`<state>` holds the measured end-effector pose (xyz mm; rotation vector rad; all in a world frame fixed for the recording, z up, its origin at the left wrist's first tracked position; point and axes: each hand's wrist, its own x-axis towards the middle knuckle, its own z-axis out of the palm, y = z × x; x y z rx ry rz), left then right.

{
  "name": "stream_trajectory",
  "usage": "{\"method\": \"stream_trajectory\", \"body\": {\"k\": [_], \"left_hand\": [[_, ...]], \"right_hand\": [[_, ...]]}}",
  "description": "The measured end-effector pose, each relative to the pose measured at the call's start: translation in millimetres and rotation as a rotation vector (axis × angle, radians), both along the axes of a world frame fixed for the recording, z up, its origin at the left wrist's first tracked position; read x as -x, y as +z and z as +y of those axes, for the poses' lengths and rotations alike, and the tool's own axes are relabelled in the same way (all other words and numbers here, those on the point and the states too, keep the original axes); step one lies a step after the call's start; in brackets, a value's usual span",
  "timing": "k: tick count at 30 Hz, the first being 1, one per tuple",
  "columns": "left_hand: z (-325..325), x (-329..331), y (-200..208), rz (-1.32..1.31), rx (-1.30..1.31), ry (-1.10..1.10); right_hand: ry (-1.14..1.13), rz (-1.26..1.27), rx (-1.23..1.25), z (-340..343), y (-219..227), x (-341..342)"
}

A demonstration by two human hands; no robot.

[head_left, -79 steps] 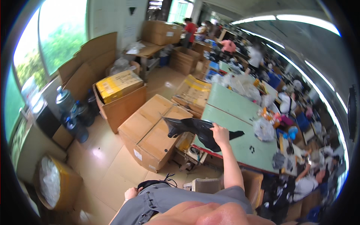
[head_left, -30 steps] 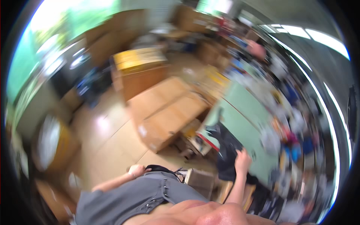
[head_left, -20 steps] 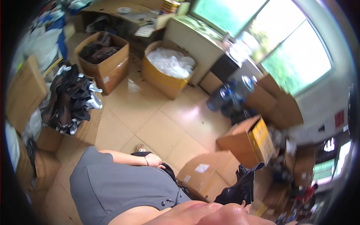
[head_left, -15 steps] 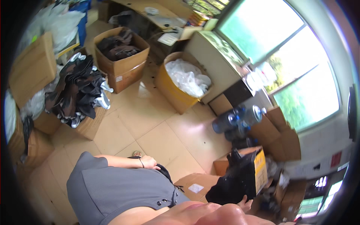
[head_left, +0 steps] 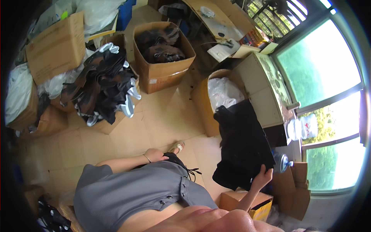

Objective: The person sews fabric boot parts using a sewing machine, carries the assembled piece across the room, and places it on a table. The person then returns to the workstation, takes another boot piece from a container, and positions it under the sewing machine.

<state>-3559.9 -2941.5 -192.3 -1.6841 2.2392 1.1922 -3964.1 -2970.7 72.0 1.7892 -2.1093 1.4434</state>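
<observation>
My right hand grips the lower edge of a black garment, its fingers closed on the cloth. The garment hangs spread out at the right, in front of a yellow-sided box. Its exact kind does not show. My left hand is at my waist, beside the hem of my grey shirt. Its fingers curl onto black cloth from which a drawstring trails.
Cartons stand around me: one of dark pieces, one of white plastic bags. A pile of black and brown pieces lies at left. Water bottles and an open carton are at right. Windows line the right wall.
My right hand has raised the black garment up and away from the open carton, and it now hangs spread out. My left hand stays at my waist. The view has turned.
</observation>
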Motion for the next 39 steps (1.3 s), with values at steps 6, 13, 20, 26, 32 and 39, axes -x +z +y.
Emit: {"method": "stream_trajectory", "body": {"k": [6, 13, 20, 26, 32, 39], "left_hand": [[-112, 11, -4, -0.048, 0.067, 0.206], [-200, 8, -4, -0.059, 0.133, 0.378], [-318, -20, -6, -0.002, 0.127, 0.616], [-440, -65, 2, 0.041, 0.133, 0.637], [-512, -117, -17, -0.007, 0.11, 0.525], [-576, -151, 21, -0.026, 0.031, 0.766]], "right_hand": [[0.234, -0.072, 0.071, -177, -19, -8], [0.396, 0.028, 0.018, -386, -2, -59], [0.519, -0.047, 0.063, -559, -16, -133], [0.601, -0.087, -0.077, -674, -17, -164], [0.585, 0.029, -0.097, -748, -12, -227], [0.625, -0.005, -0.06, -898, -11, -280]]}}
